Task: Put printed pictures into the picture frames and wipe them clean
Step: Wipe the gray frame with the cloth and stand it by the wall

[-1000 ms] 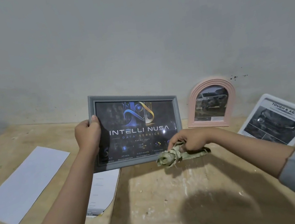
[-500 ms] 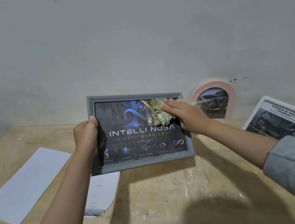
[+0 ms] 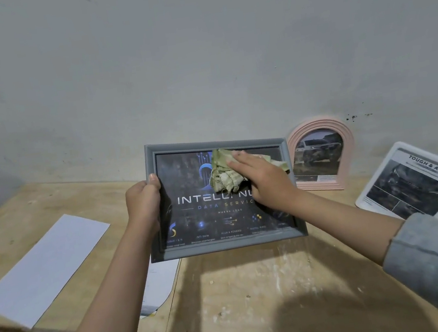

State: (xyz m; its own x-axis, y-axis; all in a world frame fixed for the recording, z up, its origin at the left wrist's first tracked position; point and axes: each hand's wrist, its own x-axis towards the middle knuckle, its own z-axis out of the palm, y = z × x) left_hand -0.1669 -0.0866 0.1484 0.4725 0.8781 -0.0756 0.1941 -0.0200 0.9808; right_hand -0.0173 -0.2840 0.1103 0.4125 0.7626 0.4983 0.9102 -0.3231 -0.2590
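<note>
Cloth on glass, upper right corner of the frame.

We find the right hand (image 3: 263,180) pressing, fingers straight, a crumpled green cloth (image 3: 224,175) on the grey rectangular picture frame (image 3: 229,244); unwiped glass runs left along its long axis toward the left hand (image 3: 144,201) gripping that edge.

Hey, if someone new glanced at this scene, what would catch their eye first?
Probably the grey picture frame in the middle, held up over the wooden table by the left hand while the right hand presses a greenish cloth flat against its dark print. Next, the pink arched frame leaning on the wall behind, at right.
</note>
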